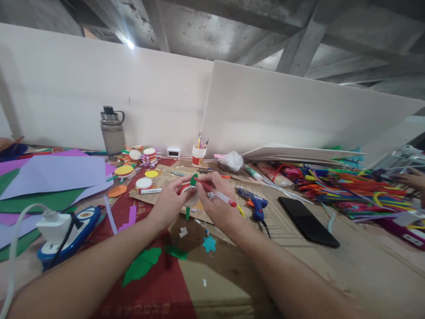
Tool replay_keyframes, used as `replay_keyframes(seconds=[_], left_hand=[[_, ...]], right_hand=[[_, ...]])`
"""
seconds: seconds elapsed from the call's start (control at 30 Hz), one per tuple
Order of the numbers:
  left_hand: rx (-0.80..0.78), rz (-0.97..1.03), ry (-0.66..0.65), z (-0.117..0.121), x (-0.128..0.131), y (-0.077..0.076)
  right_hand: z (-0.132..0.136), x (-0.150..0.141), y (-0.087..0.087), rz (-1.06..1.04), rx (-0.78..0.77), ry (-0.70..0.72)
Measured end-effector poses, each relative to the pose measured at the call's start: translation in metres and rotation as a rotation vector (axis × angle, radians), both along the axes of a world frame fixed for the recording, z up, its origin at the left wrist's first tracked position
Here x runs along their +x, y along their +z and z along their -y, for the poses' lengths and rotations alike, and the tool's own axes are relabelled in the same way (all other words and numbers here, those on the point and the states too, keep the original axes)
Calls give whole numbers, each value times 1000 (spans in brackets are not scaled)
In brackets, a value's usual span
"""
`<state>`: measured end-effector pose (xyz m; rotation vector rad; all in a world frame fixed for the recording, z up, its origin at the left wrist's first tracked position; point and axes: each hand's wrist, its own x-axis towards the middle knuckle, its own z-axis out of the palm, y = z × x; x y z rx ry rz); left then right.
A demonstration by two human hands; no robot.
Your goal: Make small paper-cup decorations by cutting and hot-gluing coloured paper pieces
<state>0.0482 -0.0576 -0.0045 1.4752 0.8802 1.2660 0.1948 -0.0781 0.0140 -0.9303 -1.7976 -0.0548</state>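
My left hand (168,200) is closed around a small red-and-white paper cup piece (188,190). A green shape (194,179) stands up at its top, and a green strip (187,213) hangs below. Between the fingers of my right hand (217,201) is a red pen (224,197), its front end close to the green shape. Both hands are together above the cardboard. Left of them lie a white marker (151,191) and a white round lid-like piece (144,183). Under the hands rests a blue flower-shaped cutout (209,243).
A blue glue gun (257,206) and black phone (307,221) lie to the right, before colourful pipe cleaners (332,190). At left are a power strip (88,221), coloured sheets (56,175) and a bottle (113,133). A pen cup (198,155) stands behind. Another person's hand (411,179) is far right.
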Motion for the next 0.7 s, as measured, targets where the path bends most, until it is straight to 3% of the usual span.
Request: replay_keyframes(seconds=[0.7], left_hand=[[-14,12,-6,4,1,4]], right_hand=[[-1,0,-1,32,10,-18]])
